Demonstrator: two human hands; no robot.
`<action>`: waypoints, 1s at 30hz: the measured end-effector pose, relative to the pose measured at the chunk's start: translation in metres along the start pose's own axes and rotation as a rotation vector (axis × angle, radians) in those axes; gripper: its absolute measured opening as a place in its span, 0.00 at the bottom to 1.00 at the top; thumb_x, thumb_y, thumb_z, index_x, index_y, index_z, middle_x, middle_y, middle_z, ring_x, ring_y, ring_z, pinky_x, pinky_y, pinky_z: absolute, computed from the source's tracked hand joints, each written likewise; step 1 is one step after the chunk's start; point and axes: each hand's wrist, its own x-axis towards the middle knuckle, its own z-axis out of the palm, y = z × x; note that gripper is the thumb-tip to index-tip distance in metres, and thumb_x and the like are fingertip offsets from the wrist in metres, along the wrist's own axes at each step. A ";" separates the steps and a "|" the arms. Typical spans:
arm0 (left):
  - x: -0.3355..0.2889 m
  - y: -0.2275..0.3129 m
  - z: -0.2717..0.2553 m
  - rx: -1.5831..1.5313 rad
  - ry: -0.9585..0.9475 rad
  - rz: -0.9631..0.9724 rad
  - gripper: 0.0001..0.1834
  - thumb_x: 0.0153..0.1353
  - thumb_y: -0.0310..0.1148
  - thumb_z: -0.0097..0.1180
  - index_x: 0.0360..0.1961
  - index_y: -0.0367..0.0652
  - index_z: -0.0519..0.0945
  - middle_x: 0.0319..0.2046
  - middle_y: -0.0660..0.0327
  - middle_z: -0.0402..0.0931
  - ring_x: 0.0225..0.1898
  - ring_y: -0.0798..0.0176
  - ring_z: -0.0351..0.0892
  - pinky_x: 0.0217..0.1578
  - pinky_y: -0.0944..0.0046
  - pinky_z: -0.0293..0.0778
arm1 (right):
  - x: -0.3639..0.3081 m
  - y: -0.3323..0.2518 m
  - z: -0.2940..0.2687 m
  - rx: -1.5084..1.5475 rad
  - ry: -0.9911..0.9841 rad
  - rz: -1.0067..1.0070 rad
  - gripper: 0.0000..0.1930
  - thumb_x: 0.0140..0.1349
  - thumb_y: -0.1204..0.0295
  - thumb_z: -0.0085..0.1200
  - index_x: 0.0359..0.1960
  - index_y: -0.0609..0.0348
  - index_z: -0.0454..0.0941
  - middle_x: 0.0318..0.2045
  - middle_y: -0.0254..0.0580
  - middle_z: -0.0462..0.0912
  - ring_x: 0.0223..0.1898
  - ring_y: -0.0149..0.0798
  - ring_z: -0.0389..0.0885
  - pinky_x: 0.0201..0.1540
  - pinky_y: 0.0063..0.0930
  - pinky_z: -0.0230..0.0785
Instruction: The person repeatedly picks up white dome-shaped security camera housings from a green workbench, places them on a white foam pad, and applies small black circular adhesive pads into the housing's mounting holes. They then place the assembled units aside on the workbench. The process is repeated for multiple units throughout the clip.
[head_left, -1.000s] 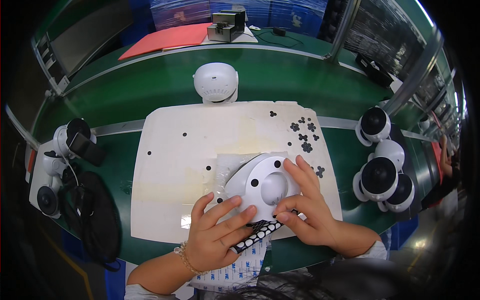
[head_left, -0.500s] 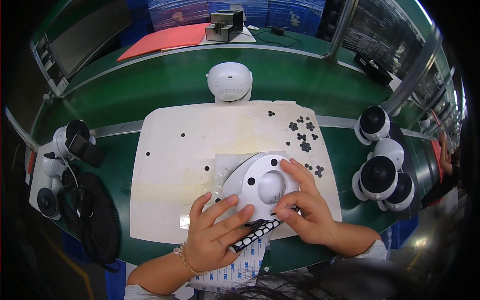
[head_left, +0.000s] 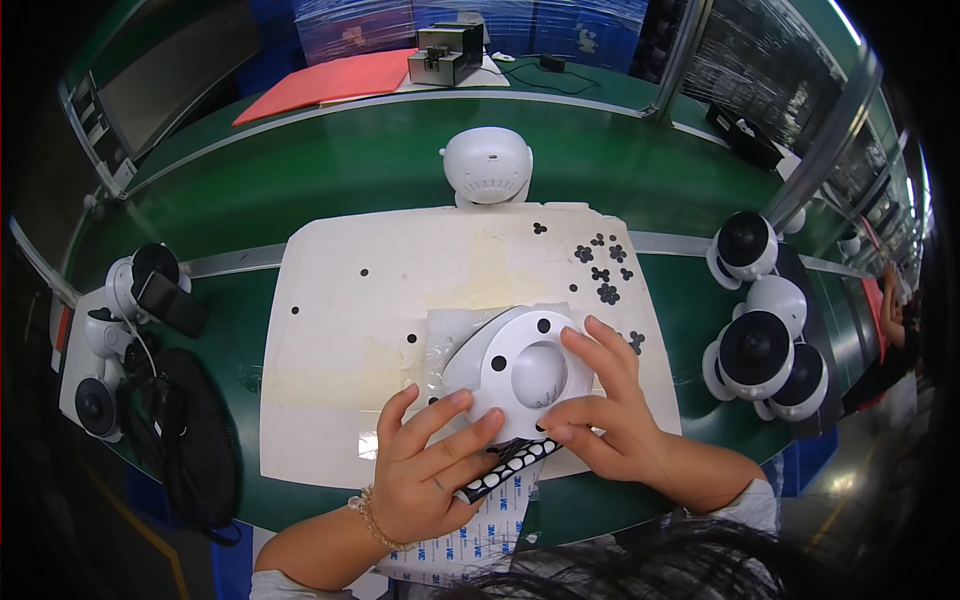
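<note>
The hands [head_left: 420, 488] grasp a smooth white ring-shaped base [head_left: 501, 394], the right one [head_left: 618, 435] touching a black disc [head_left: 541, 428].

The white rounded unit [head_left: 487, 165] at upper centre now sits farther right along the green surface than in both earlier frames. The white ring-faced part [head_left: 520, 388] lies marginally farther left at centre. Dark hair strands [head_left: 660, 552] now spread farther right along the lower edge.

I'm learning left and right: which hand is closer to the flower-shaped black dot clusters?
Right. The right hand is just below the dot clusters; the left hand is farther off, lower left.
</note>
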 end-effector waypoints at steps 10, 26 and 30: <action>-0.001 -0.001 0.004 -0.037 0.026 -0.009 0.08 0.37 0.34 0.64 0.23 0.48 0.81 0.49 0.63 0.71 0.57 0.54 0.59 0.56 0.46 0.47 | -0.009 -0.011 0.001 -0.231 0.116 -0.141 0.15 0.44 0.58 0.61 0.34 0.44 0.77 0.38 0.26 0.77 0.49 0.36 0.67 0.55 0.40 0.39; -0.001 -0.001 0.005 -0.043 0.025 -0.015 0.07 0.34 0.32 0.65 0.19 0.46 0.80 0.49 0.63 0.72 0.57 0.52 0.58 0.56 0.45 0.47 | -0.002 0.003 -0.014 0.082 0.109 0.063 0.05 0.51 0.71 0.55 0.30 0.51 0.74 0.53 0.43 0.67 0.59 0.49 0.54 0.58 0.43 0.43; 0.000 0.000 0.005 -0.025 0.023 -0.002 0.08 0.34 0.31 0.65 0.20 0.45 0.81 0.49 0.63 0.71 0.58 0.52 0.58 0.56 0.45 0.47 | 0.002 0.017 -0.020 0.235 0.032 0.235 0.04 0.57 0.70 0.49 0.32 0.54 0.73 0.57 0.49 0.60 0.62 0.55 0.48 0.60 0.44 0.40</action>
